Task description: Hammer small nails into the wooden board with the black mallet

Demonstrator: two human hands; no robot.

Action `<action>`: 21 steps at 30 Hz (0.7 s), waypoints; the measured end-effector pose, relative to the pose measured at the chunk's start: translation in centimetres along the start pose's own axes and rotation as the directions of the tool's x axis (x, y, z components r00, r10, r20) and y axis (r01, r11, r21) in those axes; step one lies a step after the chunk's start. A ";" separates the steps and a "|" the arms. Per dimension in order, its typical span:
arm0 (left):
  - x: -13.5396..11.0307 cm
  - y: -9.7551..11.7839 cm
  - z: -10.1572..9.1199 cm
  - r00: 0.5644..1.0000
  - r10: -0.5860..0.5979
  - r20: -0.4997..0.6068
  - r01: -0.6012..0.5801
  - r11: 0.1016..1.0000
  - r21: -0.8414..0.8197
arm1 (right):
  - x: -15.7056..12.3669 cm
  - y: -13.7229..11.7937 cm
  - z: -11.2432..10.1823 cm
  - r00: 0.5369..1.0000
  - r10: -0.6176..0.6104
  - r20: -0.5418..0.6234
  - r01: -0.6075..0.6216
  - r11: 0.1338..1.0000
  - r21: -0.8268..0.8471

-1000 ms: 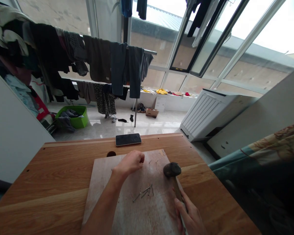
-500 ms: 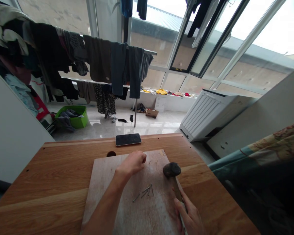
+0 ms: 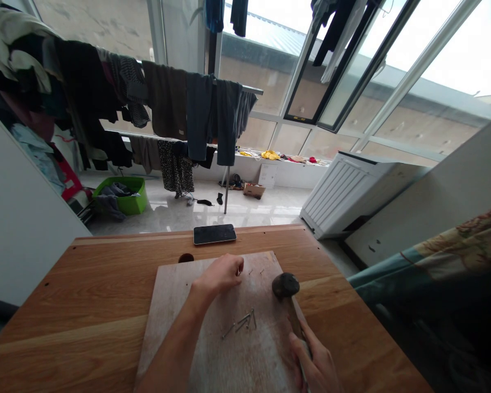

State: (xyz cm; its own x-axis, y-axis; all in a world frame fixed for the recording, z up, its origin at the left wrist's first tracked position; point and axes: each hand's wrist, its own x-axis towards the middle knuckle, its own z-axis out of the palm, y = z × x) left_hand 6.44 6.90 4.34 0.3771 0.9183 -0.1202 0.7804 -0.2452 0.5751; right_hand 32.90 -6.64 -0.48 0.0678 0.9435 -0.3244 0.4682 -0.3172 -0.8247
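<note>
My right hand (image 3: 315, 355) is closed round the handle of a hammer (image 3: 285, 285) with a thick dark head. The hammer's head is over the right edge of a pale wooden board (image 3: 175, 305). My left hand (image 3: 226, 273) is closed over the far part of the board, thumb and fingers pinched together; what is between them is too small to make out. Just right of it, a small nail (image 3: 251, 272) and another nail (image 3: 262, 271) stick up from the board. Several loose nails (image 3: 242, 322) lie in a small pile nearer to me.
The board lies on a wooden table (image 3: 85, 295). Beyond it are a phone (image 3: 215, 234) and a dark round object (image 3: 185, 257), partly hidden by the board. Clothes hang on a rack (image 3: 253, 90) behind the table, near a green basket (image 3: 135, 202). A curtain (image 3: 433, 251) hangs at right.
My left fingers have turned slightly, so the gap between thumb and fingers shows more. The hammer's head has shifted very slightly left. The loose nails have not moved.
</note>
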 end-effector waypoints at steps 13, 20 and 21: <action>0.2 -0.7 0.0 1.000 -0.001 -0.021 0.000 0.998 -0.058 | 0.0 -5.6 2.1 0.975 -0.182 0.126 0.165 0.978 0.131; 0.0 -0.8 0.0 1.000 0.009 -0.010 -0.011 0.989 -0.147 | 0.7 -7.2 4.0 0.963 -0.220 0.157 0.198 0.969 0.145; -0.1 -0.9 0.0 1.000 0.009 -0.008 -0.010 0.985 -0.173 | 0.8 -7.1 4.2 0.962 -0.210 0.173 0.187 0.972 0.141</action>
State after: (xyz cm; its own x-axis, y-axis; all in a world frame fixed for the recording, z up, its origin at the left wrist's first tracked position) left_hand 5.75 7.04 3.82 0.3806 0.9183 -0.1087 0.6783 -0.1974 0.7078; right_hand 25.97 -3.99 3.15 -0.1857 0.9578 -0.2192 0.3435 -0.1457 -0.9278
